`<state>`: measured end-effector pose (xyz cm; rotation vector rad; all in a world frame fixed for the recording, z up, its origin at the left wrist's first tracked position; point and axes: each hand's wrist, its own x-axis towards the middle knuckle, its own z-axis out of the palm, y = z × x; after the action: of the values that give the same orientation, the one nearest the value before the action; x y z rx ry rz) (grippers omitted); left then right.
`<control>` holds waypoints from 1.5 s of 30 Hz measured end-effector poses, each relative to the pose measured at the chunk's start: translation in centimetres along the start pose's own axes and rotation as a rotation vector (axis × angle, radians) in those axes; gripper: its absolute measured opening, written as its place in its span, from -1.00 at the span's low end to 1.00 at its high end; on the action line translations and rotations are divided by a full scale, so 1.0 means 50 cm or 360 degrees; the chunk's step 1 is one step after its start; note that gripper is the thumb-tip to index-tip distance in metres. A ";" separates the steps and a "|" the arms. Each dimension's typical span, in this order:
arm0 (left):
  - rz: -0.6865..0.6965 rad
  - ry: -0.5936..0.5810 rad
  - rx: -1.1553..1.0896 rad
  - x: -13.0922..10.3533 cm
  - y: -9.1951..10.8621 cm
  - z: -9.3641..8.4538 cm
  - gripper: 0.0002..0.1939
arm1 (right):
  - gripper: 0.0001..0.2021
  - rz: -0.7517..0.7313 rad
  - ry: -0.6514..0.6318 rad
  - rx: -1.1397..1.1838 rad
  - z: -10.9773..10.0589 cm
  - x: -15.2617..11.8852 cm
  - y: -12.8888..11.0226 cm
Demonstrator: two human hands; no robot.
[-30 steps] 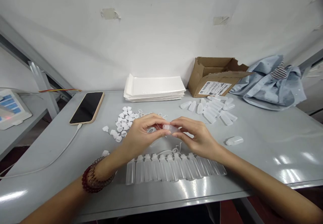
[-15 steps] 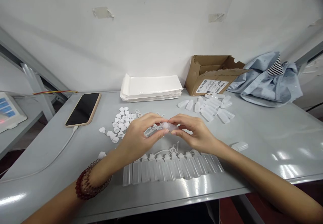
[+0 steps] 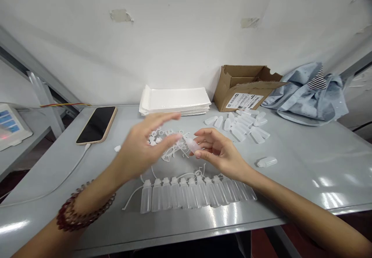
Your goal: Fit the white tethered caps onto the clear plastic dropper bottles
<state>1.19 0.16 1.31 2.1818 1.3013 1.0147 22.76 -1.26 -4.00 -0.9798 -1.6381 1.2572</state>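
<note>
My right hand [image 3: 216, 149] grips a small translucent squeeze bottle [image 3: 192, 145], its narrow end pointing up and left. To the left of it, my left hand [image 3: 145, 145] is open, thumb and fingers apart, slightly blurred and holding nothing. Behind and below that hand lie white strap rings [image 3: 176, 149] in a loose tangle. Small white caps [image 3: 158, 139] show partly past the left fingers; most are hidden. Nearer the front edge, a row of translucent bottles [image 3: 183, 194] lies side by side, several with white straps at their necks.
A pile of loose bottles [image 3: 241, 124] lies before an open cardboard box [image 3: 247, 91]. One single bottle [image 3: 266, 162] rests right of my hand. White envelopes [image 3: 176, 101] are stacked by the wall. A phone [image 3: 97, 125] with a cable is at left, blue cloth [image 3: 308, 95] at right.
My left hand has let go of the bottle and moved left, its fingers spreading. My right hand keeps the bottle, now tilted more upright.
</note>
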 end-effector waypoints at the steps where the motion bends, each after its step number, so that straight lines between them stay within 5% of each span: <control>1: 0.0004 0.0160 0.0094 -0.002 0.006 -0.012 -0.72 | -0.66 0.0011 0.0015 0.0027 0.002 0.000 -0.001; 3: 0.0073 0.0356 0.0258 -0.012 0.019 -0.026 -0.83 | -0.65 0.0011 0.0022 0.0053 0.005 0.000 -0.003; 5: 0.0174 0.0318 0.0344 -0.031 0.031 -0.020 -0.91 | -0.64 0.0005 0.0022 0.0047 0.010 -0.001 -0.002; 8: 0.0259 0.0231 0.0408 -0.066 0.040 0.020 -0.93 | -0.60 -0.0002 0.0037 0.0051 0.020 -0.005 0.002; 14: 0.0395 0.0385 0.0497 -0.106 0.035 0.086 -0.78 | -0.60 0.0102 -0.0093 0.0320 0.032 -0.012 -0.008; 26: 0.0224 0.0269 0.0231 -0.127 0.025 0.111 -0.53 | -0.72 0.0244 -0.0166 0.0563 0.038 -0.016 -0.031; 34: 0.0433 0.0414 0.0436 -0.125 0.020 0.118 -0.58 | -0.74 0.0291 -0.0217 0.0652 0.035 -0.013 -0.034; 45: 0.0229 0.0271 0.0288 -0.131 0.024 0.114 -0.69 | -0.74 0.0349 -0.0307 0.0707 0.040 -0.016 -0.030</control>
<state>4.20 -6.04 -4.12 2.3985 1.3742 1.2028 21.04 -2.95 -2.97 -0.7908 -1.3254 1.8172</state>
